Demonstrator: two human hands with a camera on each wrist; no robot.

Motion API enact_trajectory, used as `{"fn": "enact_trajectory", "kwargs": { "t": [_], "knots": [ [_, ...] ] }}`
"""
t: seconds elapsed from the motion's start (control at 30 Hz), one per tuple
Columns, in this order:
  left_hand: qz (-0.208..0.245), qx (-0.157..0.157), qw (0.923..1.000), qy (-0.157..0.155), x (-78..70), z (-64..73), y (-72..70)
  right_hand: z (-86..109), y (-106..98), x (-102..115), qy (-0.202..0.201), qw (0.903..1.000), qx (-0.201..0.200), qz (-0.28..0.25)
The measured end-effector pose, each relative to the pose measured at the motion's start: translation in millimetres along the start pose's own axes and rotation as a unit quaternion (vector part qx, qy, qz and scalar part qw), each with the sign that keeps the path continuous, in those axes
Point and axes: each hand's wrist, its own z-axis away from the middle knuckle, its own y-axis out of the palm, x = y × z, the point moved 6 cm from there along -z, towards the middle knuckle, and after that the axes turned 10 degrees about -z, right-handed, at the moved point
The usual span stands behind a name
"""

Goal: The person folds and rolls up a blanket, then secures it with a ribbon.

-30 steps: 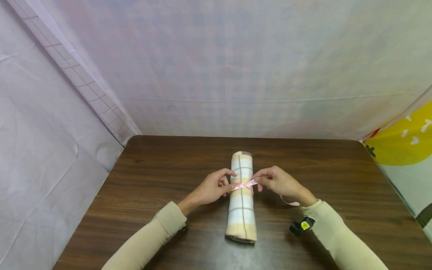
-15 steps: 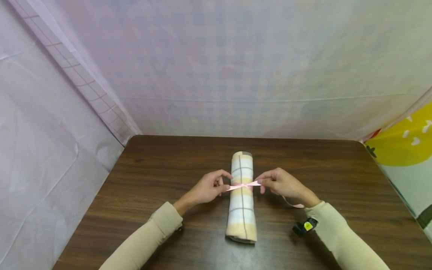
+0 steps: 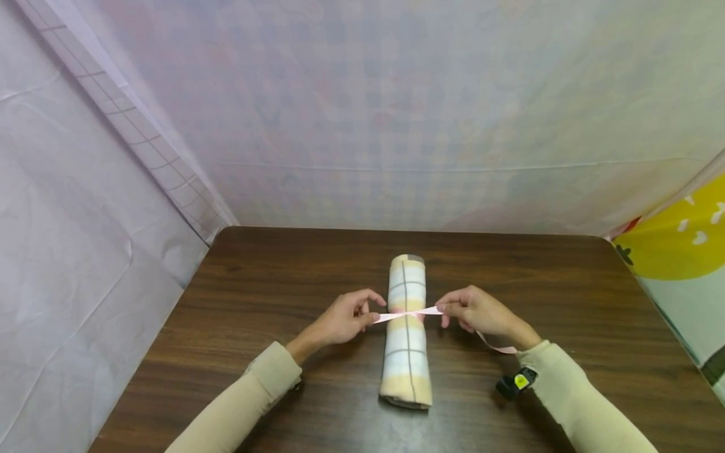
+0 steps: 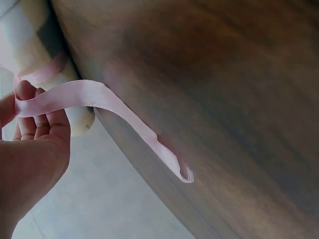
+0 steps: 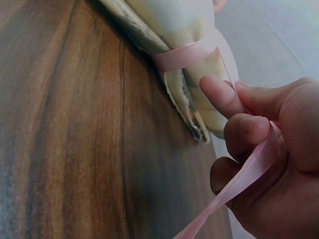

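A rolled cloth [image 3: 406, 358], checked in cream, white and grey, lies lengthwise on the table in the head view. Around its middle runs a pink ribbon [image 3: 396, 316], crossed on top and drawn out to both sides. On the left, my left hand [image 3: 347, 318] pinches one ribbon end between thumb and finger, just off the roll. My right hand [image 3: 481, 311] pinches the other end at the right. In the left wrist view, loose ribbon [image 4: 124, 112] trails from the hand down to the table. The right wrist view shows ribbon [image 5: 249, 172] running through the palm and hanging below.
The dark wood table [image 3: 255, 270] extends on both sides of the roll. Behind it hangs a pale checked curtain [image 3: 362, 126], with white sheeting [image 3: 73, 251] at the left. A yellow patterned cloth [image 3: 674, 245] hangs at the right.
Both hands have moved apart, the left to the left and the right to the right. The ribbon between them has drawn straighter and its crossing looks narrower. The roll has stayed nearly in place.
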Motion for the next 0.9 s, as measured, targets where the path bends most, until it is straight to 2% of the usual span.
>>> {"fn": "enact_trajectory", "kwargs": {
  "t": [0.4,0.67,0.9],
  "knots": [
    [0.005,-0.009,0.9999,-0.007,2.6,-1.8,-0.9,1.6,1.7,3.5,-0.025,0.9996,0.007,-0.008],
    [-0.028,0.053,0.9979,-0.023,1.8,-4.0,5.2,-0.7,4.2,-0.8,-0.008,0.9999,0.007,0.002],
    [0.006,0.066,0.9976,-0.019,1.1,-8.0,8.3,-2.6,7.1,0.4,-0.011,0.9998,0.000,0.015]
  ]
}}
